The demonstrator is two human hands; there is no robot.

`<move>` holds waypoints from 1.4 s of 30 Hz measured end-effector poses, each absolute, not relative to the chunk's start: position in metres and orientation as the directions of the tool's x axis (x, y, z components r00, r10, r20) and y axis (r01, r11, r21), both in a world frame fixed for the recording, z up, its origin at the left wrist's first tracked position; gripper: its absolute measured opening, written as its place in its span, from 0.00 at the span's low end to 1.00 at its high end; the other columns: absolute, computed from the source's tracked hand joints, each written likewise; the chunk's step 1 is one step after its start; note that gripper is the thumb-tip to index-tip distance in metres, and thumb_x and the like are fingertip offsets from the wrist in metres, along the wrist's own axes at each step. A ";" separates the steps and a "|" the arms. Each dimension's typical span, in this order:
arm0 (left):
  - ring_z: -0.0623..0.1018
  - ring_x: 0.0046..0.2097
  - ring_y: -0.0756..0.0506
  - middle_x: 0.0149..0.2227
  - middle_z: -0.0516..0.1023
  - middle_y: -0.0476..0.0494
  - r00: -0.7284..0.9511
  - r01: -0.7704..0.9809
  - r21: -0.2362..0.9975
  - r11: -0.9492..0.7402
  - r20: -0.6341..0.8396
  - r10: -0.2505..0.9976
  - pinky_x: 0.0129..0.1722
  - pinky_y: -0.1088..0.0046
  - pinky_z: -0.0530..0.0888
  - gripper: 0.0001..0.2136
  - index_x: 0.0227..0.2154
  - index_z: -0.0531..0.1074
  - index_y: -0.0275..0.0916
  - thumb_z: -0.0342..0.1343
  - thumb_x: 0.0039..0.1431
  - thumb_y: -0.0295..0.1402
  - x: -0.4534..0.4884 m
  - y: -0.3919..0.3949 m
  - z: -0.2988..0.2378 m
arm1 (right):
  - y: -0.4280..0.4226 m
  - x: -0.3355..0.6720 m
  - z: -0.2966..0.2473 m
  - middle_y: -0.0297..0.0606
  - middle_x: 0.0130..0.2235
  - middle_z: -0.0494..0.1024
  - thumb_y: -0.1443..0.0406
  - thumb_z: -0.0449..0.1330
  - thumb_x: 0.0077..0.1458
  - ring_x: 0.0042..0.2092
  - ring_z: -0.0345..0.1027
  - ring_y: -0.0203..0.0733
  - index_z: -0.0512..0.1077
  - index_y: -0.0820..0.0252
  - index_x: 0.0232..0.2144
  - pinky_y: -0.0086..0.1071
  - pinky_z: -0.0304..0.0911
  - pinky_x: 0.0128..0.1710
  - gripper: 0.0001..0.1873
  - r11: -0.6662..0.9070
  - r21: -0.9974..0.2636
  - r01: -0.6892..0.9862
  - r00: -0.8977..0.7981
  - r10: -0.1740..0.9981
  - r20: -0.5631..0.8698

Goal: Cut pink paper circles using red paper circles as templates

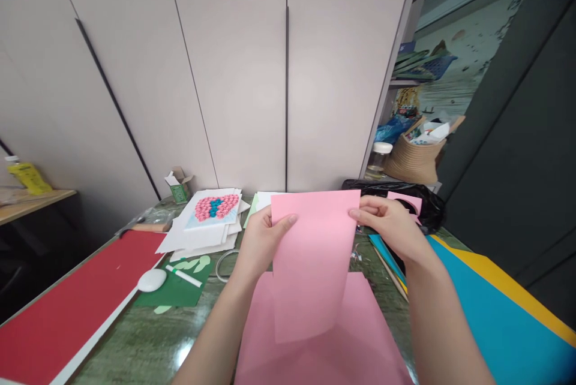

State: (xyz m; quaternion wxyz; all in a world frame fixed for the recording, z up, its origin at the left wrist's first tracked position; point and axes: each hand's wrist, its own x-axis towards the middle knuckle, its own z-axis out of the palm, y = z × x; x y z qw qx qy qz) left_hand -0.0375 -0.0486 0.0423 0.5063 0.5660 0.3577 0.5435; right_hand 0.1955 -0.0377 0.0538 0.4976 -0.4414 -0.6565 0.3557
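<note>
I hold a pink sheet of paper (310, 265) upright over the table. My left hand (263, 238) pinches its upper left edge, thumb on the front. My right hand (391, 226) grips the upper right corner, fingers closed on it. Below it a larger pink sheet (360, 343) lies flat on the green marbled table (135, 343).
A red sheet (72, 307) lies at the left, a green sheet (175, 289) with a white pen (183, 276) and a white oval object (152, 280) beside it. White sheets carry a pink paper-flower heart (216, 206). Blue and yellow sheets (495, 319) lie at the right, a black bag (423, 202) behind.
</note>
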 end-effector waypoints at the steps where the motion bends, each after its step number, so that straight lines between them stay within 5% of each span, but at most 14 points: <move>1: 0.77 0.37 0.41 0.38 0.78 0.39 0.154 -0.147 0.961 -0.234 0.256 0.954 0.33 0.70 0.72 0.15 0.39 0.72 0.34 0.57 0.50 0.38 -0.038 -0.048 0.042 | -0.037 0.196 0.053 0.32 0.22 0.70 0.58 0.63 0.43 0.26 0.61 0.35 0.70 0.61 0.23 0.28 0.57 0.26 0.12 0.362 -0.900 0.244 -0.104 0.932 0.346; 27: 0.77 0.37 0.41 0.37 0.78 0.39 0.137 -0.149 0.962 -0.228 0.249 0.959 0.32 0.70 0.72 0.15 0.36 0.72 0.34 0.58 0.49 0.39 -0.039 -0.050 0.044 | -0.032 0.194 0.048 0.29 0.18 0.64 0.57 0.65 0.41 0.21 0.55 0.31 0.66 0.61 0.16 0.27 0.52 0.21 0.15 0.376 -0.881 0.288 -0.008 0.921 0.390; 42: 0.77 0.38 0.41 0.38 0.78 0.39 0.092 -0.195 0.948 -0.250 0.272 0.958 0.34 0.69 0.73 0.16 0.38 0.72 0.34 0.58 0.48 0.39 -0.042 -0.050 0.048 | -0.029 0.194 0.046 0.35 0.24 0.74 0.57 0.65 0.41 0.27 0.65 0.37 0.73 0.60 0.26 0.29 0.61 0.28 0.12 0.368 -0.912 0.180 -0.033 0.929 0.368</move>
